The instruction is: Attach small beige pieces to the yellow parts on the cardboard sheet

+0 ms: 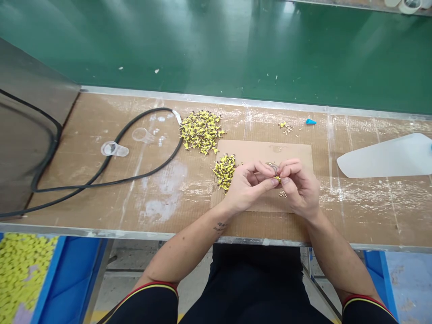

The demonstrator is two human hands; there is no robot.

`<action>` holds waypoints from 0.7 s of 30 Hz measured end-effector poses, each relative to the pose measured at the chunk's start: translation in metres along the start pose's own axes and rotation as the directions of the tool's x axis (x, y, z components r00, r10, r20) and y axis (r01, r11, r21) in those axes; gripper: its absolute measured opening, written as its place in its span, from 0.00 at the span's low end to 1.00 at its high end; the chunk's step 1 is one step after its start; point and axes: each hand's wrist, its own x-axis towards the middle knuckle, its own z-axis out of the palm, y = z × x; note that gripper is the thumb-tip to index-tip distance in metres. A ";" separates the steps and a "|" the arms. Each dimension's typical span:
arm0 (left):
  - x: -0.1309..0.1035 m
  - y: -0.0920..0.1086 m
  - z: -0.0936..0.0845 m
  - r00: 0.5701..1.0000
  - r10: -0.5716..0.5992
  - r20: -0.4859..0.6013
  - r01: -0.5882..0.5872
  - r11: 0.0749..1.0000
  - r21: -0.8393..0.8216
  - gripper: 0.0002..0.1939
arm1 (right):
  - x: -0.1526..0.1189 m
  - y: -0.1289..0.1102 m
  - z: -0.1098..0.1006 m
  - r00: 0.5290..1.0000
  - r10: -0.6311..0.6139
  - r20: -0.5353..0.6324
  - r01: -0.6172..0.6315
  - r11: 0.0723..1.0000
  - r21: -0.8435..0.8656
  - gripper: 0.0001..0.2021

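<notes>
Over a cardboard sheet [263, 148], my left hand [251, 182] and my right hand [300, 186] meet fingertip to fingertip. Between them they pinch a small yellow piece [277, 178], mostly covered by the fingers. Just left of my left hand lies a small pile of yellow-and-dark figures [224, 171]. A larger heap of the same figures [201, 131] sits farther back. Tiny pale bits [282, 194] rest on the sheet below my fingers. Behind the fingertips a small round clear item [272, 166] is partly hidden.
A black cable [131, 182] loops across the left of the bench, near two clear plastic scoops [114, 149]. A blue cone-shaped cap [311, 122] and a long white piece [384, 157] lie to the right. Below left stands a blue bin [72, 270] of yellow pieces.
</notes>
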 end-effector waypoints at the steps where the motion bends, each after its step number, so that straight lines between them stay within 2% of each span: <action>1: 0.000 0.000 0.000 1.000 0.004 -0.001 -0.004 1.000 0.008 0.13 | 0.000 0.000 0.000 1.000 -0.001 0.000 0.001 1.000 -0.004 0.07; 10: 0.000 0.001 -0.002 0.995 0.094 0.030 -0.096 0.992 0.079 0.10 | 0.000 -0.001 0.000 0.999 -0.029 -0.016 0.027 0.997 -0.073 0.08; 21: 0.000 0.005 -0.004 0.999 0.043 0.029 -0.044 0.998 0.034 0.11 | 0.004 -0.006 -0.003 1.000 -0.009 0.014 0.010 0.993 -0.120 0.05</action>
